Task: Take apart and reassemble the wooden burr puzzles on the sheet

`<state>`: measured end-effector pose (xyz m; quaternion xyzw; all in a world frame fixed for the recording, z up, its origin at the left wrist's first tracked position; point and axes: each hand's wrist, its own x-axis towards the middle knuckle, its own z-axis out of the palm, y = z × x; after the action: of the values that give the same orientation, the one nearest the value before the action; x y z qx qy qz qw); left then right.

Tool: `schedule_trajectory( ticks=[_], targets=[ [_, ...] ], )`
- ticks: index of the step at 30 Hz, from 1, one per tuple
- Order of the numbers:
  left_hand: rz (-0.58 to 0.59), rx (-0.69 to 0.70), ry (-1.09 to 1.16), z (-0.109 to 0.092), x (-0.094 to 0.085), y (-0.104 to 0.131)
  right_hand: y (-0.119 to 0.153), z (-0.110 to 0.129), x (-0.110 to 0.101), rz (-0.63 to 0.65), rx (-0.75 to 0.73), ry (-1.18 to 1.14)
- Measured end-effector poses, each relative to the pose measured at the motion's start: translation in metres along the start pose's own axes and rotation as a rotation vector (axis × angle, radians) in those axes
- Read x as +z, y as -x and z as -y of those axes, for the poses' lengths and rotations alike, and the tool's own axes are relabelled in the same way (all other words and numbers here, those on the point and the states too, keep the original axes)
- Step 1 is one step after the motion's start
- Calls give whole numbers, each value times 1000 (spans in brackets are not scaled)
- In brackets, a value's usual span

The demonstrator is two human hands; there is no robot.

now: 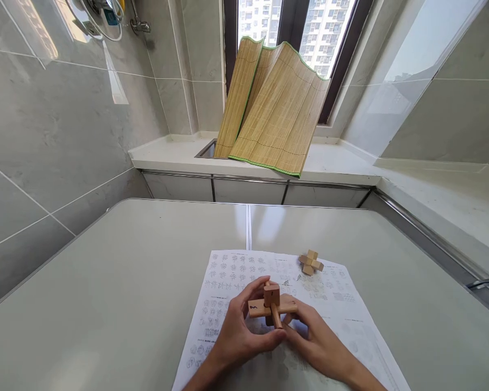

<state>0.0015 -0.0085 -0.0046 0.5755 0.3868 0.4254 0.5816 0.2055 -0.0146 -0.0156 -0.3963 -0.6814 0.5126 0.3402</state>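
"While both hands are together over the table (pixel 106 282), what are the fingers doing?"

"They're clamped on a wooden cross (pixel 271 296), between the hands and over a printed sheet (pixel 352 320). The left hand (pixel 246 328) curves like a letter C: index finger up at the back of the cross, thumb down by the near end of its round peg, with a wide space between them."

"And the right hand (pixel 315 339)?"

"Its fingers are bent and close together, gripping the right side of the cross. Some fingertips are hidden behind the wood, so I can't tell exactly where each one presses. Dark marks show on the crossbar."

"What else is around?"

"A small cross (pixel 311 263), paler, lies beyond the right hand, near the far edge of the sheet, well apart from the fingers. The sheet is covered in little drawings, too fine to read from here, and the hands block part of it."

"Further off?"

"Past the table is a white ledge (pixel 175 155). A folded bamboo mat (pixel 281 114) leans there, edged in green, hiding the lower part of a window (pixel 291 21). Tall buildings show through the glass."
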Motion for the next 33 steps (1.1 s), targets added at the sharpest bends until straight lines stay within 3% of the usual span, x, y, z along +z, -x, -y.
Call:
schedule_trajectory(
  ticks=[6,10,22,27,33],
  targets=[
    [-33,89,-163,1,-1,2,-1,-6,-11,-71,73,-265],
    [-18,153,-236,5,-2,3,-1,-15,-5,6,199,-372],
    [32,155,-219,-1,-5,2,2,-25,2,43,274,-624],
    [139,105,-109,0,-6,1,4,-27,6,79,296,-711],
    [-16,63,-92,-2,-1,-1,0,-11,4,-9,281,-795]
  ],
)
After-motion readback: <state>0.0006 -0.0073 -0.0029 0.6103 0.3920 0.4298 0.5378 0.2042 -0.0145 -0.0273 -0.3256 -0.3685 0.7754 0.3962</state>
